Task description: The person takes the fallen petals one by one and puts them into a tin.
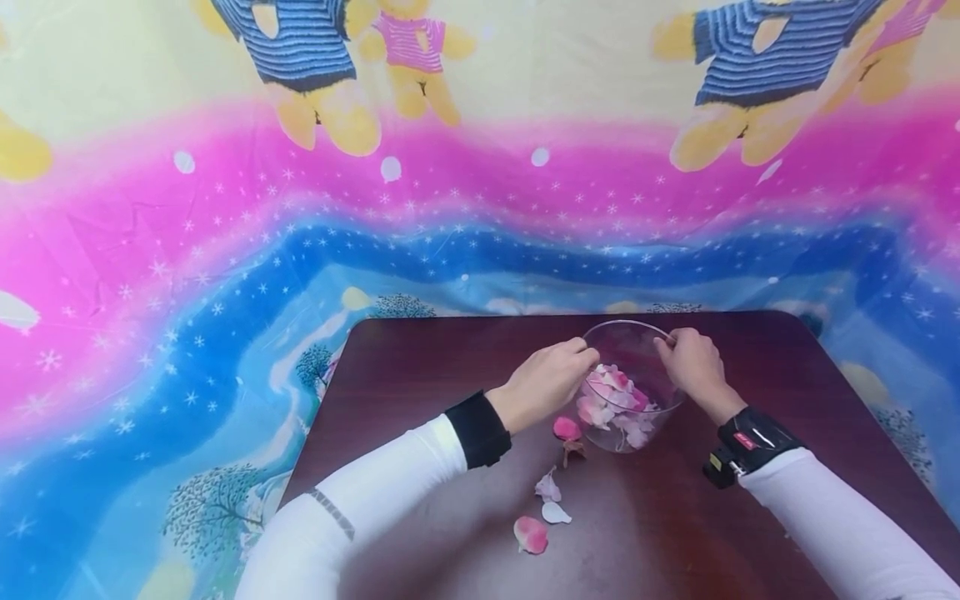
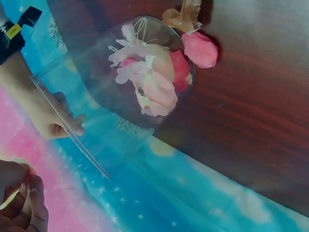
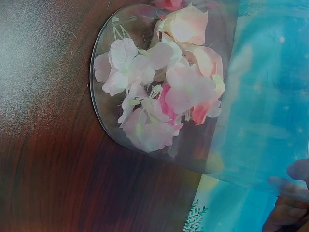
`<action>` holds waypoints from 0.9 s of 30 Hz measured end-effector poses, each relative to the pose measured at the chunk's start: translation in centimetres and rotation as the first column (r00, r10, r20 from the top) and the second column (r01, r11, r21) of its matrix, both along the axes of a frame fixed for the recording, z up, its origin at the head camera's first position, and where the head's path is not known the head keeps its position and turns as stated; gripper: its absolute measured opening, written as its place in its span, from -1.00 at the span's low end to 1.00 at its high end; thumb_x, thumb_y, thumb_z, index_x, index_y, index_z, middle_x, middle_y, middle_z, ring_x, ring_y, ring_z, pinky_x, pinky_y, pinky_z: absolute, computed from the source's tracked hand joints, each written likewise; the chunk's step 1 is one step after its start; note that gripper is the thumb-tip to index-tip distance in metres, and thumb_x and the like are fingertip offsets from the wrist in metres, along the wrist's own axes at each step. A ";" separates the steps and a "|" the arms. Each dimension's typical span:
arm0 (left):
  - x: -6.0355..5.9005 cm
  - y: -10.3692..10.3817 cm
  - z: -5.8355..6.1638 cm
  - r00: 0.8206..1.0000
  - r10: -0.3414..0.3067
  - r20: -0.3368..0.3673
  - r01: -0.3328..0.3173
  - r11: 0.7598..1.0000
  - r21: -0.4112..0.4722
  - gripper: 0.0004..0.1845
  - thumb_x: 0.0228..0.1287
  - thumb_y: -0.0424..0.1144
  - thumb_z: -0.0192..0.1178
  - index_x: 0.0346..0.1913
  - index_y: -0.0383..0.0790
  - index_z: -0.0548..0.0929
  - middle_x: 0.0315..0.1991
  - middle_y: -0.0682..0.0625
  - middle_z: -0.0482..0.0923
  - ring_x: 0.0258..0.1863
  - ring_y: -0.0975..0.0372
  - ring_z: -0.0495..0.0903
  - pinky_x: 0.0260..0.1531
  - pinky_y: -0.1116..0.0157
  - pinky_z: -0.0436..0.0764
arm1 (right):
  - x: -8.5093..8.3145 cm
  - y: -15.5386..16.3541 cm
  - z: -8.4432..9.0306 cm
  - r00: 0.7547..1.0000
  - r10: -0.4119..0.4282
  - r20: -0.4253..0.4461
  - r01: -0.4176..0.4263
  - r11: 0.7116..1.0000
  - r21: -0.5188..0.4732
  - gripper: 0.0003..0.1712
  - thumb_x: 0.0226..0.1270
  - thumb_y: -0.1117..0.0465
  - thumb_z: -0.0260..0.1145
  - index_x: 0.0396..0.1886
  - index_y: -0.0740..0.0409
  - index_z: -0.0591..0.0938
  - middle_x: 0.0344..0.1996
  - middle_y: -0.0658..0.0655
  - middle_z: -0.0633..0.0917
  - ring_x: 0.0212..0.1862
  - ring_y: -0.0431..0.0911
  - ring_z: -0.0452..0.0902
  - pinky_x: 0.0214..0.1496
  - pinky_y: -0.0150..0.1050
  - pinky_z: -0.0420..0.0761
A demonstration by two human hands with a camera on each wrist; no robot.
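Clear glass bowl (image 1: pixel 628 385) sat on dark wood tabletop (image 1: pixel 420 367), near centre, tilted toward person, half full of pink and white fabric petals (image 1: pixel 611 398). Left hand (image 1: pixel 546 382) pinched rim on left side, right hand (image 1: pixel 693 363) pinched rim on right. Loose petals (image 1: pixel 546 508) and dark pink bud (image 1: pixel 566 427) lay on tabletop just in front. Bowl likely stiff, smooth, slippery, breakable; petals light, soft. Rim judged best hold, both sides
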State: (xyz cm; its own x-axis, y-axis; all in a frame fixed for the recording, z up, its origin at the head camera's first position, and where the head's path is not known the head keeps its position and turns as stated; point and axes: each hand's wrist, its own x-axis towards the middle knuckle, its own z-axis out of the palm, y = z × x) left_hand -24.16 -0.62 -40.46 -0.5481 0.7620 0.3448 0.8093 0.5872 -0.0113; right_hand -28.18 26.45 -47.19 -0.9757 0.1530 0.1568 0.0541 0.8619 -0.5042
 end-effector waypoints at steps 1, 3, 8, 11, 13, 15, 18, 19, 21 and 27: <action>-0.2 0.4 0.1 1.000 0.000 -0.006 -0.001 1.000 -0.017 -0.82 0.40 -0.29 0.27 0.01 -0.12 0.67 -0.13 0.04 0.66 -0.07 0.31 0.66 0.05 0.48 0.64 | 0.0 0.0 0.0 1.000 -0.001 -0.002 0.001 1.000 0.001 -0.60 0.52 0.05 0.17 -0.30 0.33 0.66 -0.61 0.17 0.61 -0.53 0.01 0.53 -0.57 -0.22 0.34; -0.5 1.3 0.3 1.000 0.000 -0.015 -0.001 0.999 -0.043 -0.83 0.41 -0.30 0.25 0.01 -0.11 0.67 -0.12 0.05 0.66 -0.06 0.31 0.66 0.03 0.48 0.63 | 0.0 0.1 -0.1 1.000 -0.002 -0.005 0.002 1.000 0.002 -0.60 0.52 0.06 0.17 -0.31 0.33 0.66 -0.62 0.16 0.60 -0.54 0.01 0.52 -0.57 -0.22 0.34; -1.6 3.2 0.3 1.000 0.020 -0.010 -0.020 0.998 -0.052 -0.87 0.48 -0.29 0.18 -0.02 -0.10 0.66 -0.13 0.06 0.65 -0.06 0.31 0.65 -0.03 0.49 0.63 | 0.0 0.0 -0.1 1.000 -0.004 -0.003 0.004 1.000 -0.001 -0.61 0.52 0.06 0.18 -0.37 0.31 0.64 -0.66 0.14 0.57 -0.57 -0.02 0.50 -0.59 -0.23 0.33; -2.2 4.0 0.1 0.999 0.046 0.011 -0.046 0.998 -0.050 -0.86 0.47 -0.26 0.20 -0.01 -0.10 0.66 -0.12 0.07 0.66 -0.04 0.33 0.65 -0.01 0.51 0.63 | -0.1 -0.1 -0.2 1.000 -0.004 -0.002 0.004 1.000 -0.007 -0.60 0.52 0.06 0.18 -0.38 0.30 0.63 -0.67 0.13 0.56 -0.58 -0.02 0.49 -0.59 -0.23 0.33; -2.5 4.4 -0.2 0.997 0.070 0.034 -0.068 0.996 -0.056 -0.85 0.46 -0.24 0.21 0.01 -0.10 0.66 -0.11 0.07 0.66 -0.02 0.33 0.66 0.02 0.52 0.63 | -0.2 -0.1 -0.2 1.000 -0.005 -0.007 0.005 1.000 -0.005 -0.60 0.51 0.06 0.18 -0.38 0.31 0.64 -0.67 0.13 0.56 -0.58 -0.02 0.50 -0.59 -0.23 0.33; -2.8 4.8 -0.5 0.994 0.095 0.061 -0.091 0.994 -0.068 -0.79 0.47 -0.18 0.21 0.07 -0.09 0.66 -0.06 0.07 0.67 0.01 0.32 0.66 0.06 0.49 0.62 | -0.2 -0.1 -0.2 1.000 -0.008 -0.009 0.008 1.000 -0.003 -0.60 0.51 0.06 0.18 -0.36 0.31 0.64 -0.66 0.14 0.57 -0.58 -0.01 0.51 -0.58 -0.23 0.34; -3.0 5.1 -1.3 0.983 0.145 0.112 -0.126 0.979 -0.158 -0.49 0.47 0.10 0.15 0.34 -0.05 0.51 0.24 0.01 0.58 0.28 0.24 0.55 0.28 0.36 0.54 | -0.2 0.0 -0.2 1.000 -0.002 -0.007 0.002 1.000 0.000 -0.60 0.51 0.06 0.18 -0.35 0.33 0.64 -0.65 0.15 0.58 -0.56 0.00 0.52 -0.58 -0.23 0.35; -2.9 5.1 -1.6 0.978 0.160 0.133 -0.132 0.971 -0.200 -0.37 0.46 0.21 0.10 0.45 0.01 0.41 0.38 0.00 0.48 0.40 0.20 0.45 0.38 0.28 0.46 | -0.2 0.0 -0.2 1.000 0.000 -0.008 0.000 1.000 0.002 -0.60 0.51 0.07 0.18 -0.36 0.33 0.64 -0.65 0.15 0.58 -0.56 0.00 0.52 -0.58 -0.23 0.35; -2.6 5.1 -2.1 0.969 0.181 0.170 -0.130 0.952 -0.276 -0.19 0.40 0.41 -0.04 0.59 0.16 0.15 0.59 0.02 0.19 0.59 0.14 0.16 0.53 0.15 0.27 | -0.2 0.0 -0.1 1.000 0.004 -0.010 -0.004 1.000 0.002 -0.61 0.50 0.07 0.18 -0.39 0.32 0.64 -0.65 0.15 0.57 -0.55 0.01 0.50 -0.58 -0.22 0.34; -2.2 4.2 -2.4 0.953 0.189 0.237 -0.112 0.946 -0.305 -0.15 0.37 0.53 -0.25 0.62 0.37 -0.15 0.69 0.07 -0.22 0.68 0.12 -0.25 0.63 0.02 -0.06 | -0.3 0.0 -0.1 1.000 0.001 -0.020 -0.001 1.000 0.006 -0.61 0.50 0.08 0.20 -0.38 0.33 0.65 -0.64 0.16 0.58 -0.54 0.03 0.49 -0.57 -0.20 0.34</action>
State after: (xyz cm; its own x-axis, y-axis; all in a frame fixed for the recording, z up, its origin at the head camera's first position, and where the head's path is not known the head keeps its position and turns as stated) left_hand -26.40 3.54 -42.87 -0.7048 0.7079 -0.0449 0.7086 0.7056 0.0024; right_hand -28.45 26.43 -47.28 -0.9725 0.1513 0.1770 0.0437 0.8651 -0.4996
